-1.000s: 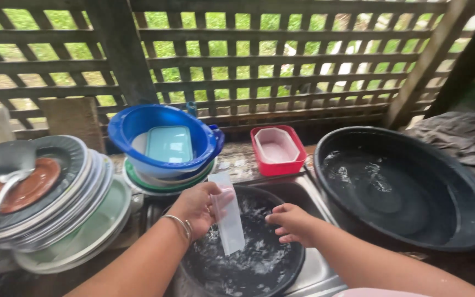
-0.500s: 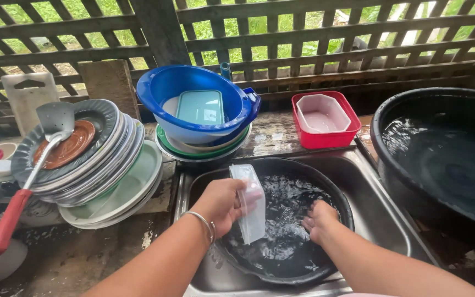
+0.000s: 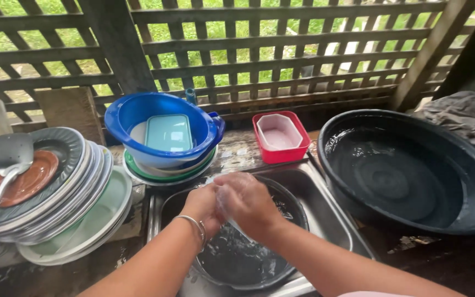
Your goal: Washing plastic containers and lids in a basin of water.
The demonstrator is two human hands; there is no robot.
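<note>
2 hands over sink | left hand [image 3: 202,204] & right hand [image 3: 247,201] both clasp clear container [image 3: 222,199] betw. palms

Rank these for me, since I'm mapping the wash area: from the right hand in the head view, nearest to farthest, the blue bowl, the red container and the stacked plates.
From the right hand:
1. Red container, just behind the sink, slightly right.
2. Blue bowl, behind and to the left.
3. Stacked plates, far left on the counter.

Outdoor home dishwashing area: steel sink [image 3: 333,217], stacked plates [image 3: 78,192], wooden lattice wall [image 3: 259,55], greenery behind
</note>
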